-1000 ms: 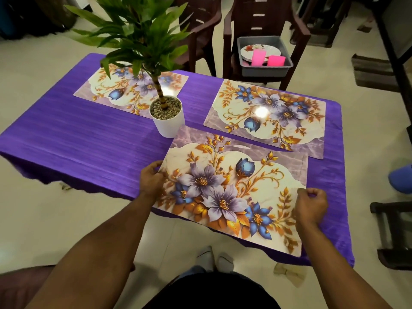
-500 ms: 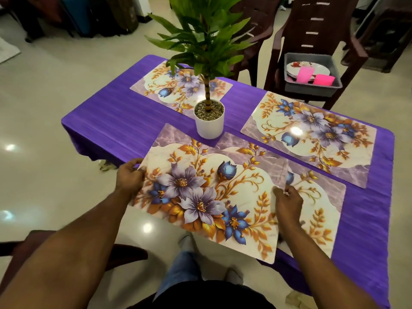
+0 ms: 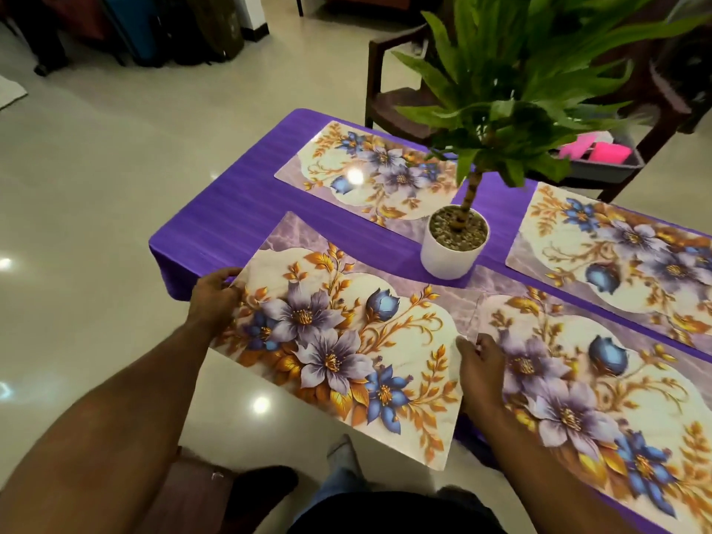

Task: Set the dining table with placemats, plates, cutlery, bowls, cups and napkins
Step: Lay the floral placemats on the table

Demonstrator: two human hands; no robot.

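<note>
A home dining room: purple-clothed table [image 3: 239, 210], brown chairs [image 3: 400, 106] (plastic, seemingly), potted plant [image 3: 454, 240].

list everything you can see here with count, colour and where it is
placemats: four, floral cream, purple and gold; two far, two near, the near left one held and overhanging the table edge
tablecloth: one, purple, covering the table
potted plant: one, green leaves in a white pot, mid table
chairs: two at least, dark brown, far side
grey tub: one, on the right chair, pink items inside
luggage: several, dark and blue, far left on the floor
left hand: grips the held placemat's left edge
right hand: fingers at its right edge
</note>
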